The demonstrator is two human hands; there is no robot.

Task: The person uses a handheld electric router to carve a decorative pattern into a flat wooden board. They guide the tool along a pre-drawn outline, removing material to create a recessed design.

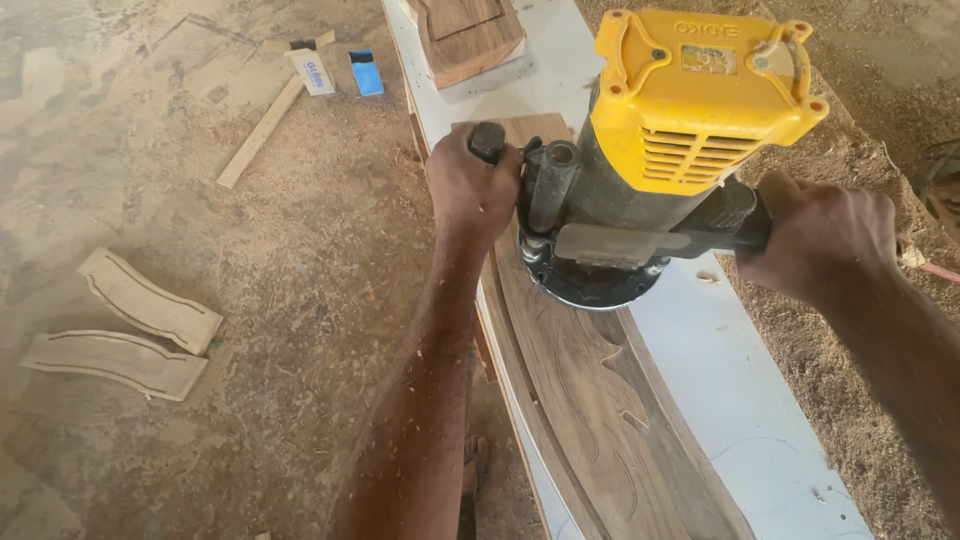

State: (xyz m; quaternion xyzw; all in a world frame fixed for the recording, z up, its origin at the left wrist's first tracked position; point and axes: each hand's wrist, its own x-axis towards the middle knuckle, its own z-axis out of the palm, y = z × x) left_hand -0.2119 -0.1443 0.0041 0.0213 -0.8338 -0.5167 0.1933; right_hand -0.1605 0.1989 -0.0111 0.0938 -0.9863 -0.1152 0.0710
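A router (650, 150) with a yellow cap and a dark round base stands on a long curved wooden board (600, 400) carved with leaf-like grooves. My left hand (470, 190) is closed around the router's left black handle. My right hand (825, 235) grips the right handle. The board lies on a white bench top (740, 400) that runs from the top of the view to the lower right.
A thick wooden block (465, 38) sits on the bench beyond the router. On the sawdust-covered floor at left lie two curved wooden offcuts (140, 325), a thin wooden strip (262, 130), a small white box (312, 72) and a blue object (366, 73).
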